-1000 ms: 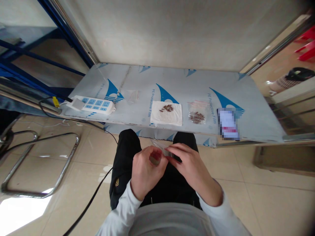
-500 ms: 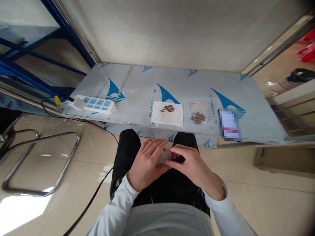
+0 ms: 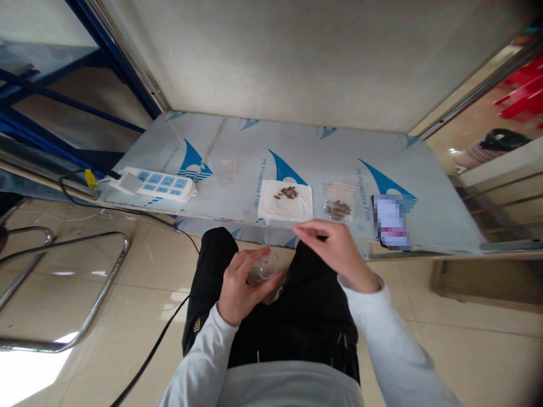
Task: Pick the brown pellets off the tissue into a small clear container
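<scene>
My left hand point(image 3: 241, 288) curls around a small clear plastic bag point(image 3: 263, 270) above my lap, its mouth spread between fingers and thumb. The bag's lower part is hidden by the fingers. To the right, my right hand point(image 3: 328, 243) hovers at the table's front edge with thumb and fingertips pinched together. Whether anything sits in that pinch is too small to tell. Just beyond lies a white paper napkin point(image 3: 271, 212) bearing several short brown pieces point(image 3: 288, 193). A clear zip bag point(image 3: 338, 206) holding similar brown pieces rests beside it.
The film-covered table point(image 3: 229, 206) also carries a white power strip point(image 3: 169, 187), a flat clear bag point(image 3: 226, 170) and a phone point(image 3: 390, 220) with a blurred screen. A black cable point(image 3: 156, 333) runs across the floor. A metal-framed chair point(image 3: 102, 288) stands left.
My right hand has left the clear bag and moved forward to the table edge, its fingertips pinched. My left hand has shifted slightly left and down, still holding the bag.
</scene>
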A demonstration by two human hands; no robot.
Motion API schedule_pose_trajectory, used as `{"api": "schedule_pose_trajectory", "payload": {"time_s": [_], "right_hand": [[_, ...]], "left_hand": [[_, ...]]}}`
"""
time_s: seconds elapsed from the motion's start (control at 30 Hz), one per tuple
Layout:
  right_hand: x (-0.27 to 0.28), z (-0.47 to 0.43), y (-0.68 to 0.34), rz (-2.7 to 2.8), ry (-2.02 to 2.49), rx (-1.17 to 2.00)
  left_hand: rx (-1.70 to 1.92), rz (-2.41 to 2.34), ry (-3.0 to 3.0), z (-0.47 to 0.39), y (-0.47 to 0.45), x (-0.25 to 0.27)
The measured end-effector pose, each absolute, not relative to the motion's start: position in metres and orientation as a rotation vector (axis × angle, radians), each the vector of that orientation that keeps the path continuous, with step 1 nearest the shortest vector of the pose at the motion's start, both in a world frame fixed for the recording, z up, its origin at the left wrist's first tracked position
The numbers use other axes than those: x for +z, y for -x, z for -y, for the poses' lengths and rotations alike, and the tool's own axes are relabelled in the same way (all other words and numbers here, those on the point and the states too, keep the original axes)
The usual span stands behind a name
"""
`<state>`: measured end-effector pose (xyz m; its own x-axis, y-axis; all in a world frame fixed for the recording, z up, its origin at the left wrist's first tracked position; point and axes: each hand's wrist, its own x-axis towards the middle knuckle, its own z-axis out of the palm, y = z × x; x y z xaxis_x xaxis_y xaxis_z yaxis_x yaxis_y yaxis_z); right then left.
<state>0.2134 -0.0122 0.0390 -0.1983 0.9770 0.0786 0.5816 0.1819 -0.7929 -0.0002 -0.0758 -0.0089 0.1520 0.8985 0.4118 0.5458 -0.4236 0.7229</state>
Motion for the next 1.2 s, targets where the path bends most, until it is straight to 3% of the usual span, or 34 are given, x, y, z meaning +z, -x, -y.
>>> {"api": "schedule_pose_trajectory", "payload": {"time_s": [0.17, 0.53, 0.97, 1.1, 1.2], "right_hand": [[-0.02, -0.078, -0.227, 1.839, 1.82, 0.446], [-0.055, -0.116, -0.224, 1.905, 1.968, 0.403], [-0.024, -0.116, -0.228, 1.975, 1.955, 0.474], [0.019, -0.063, -0.219, 1.937, 1.819, 0.459], [0.054, -0.003, -0.206, 1.975, 1.489, 0.637]], "left_hand": [[1.169, -1.371, -1.888, 0.085, -0.002, -0.023], [1.149, -1.457, -1.865, 0.081, 0.002, -0.027], [1.132, -1.422, -1.861, 0.077, 0.0, -0.025], [1.145, -1.418, -1.83, 0.072, -0.001, -0.016], [1.156, -1.378, -1.829, 0.067, -0.005, -0.009]]}}
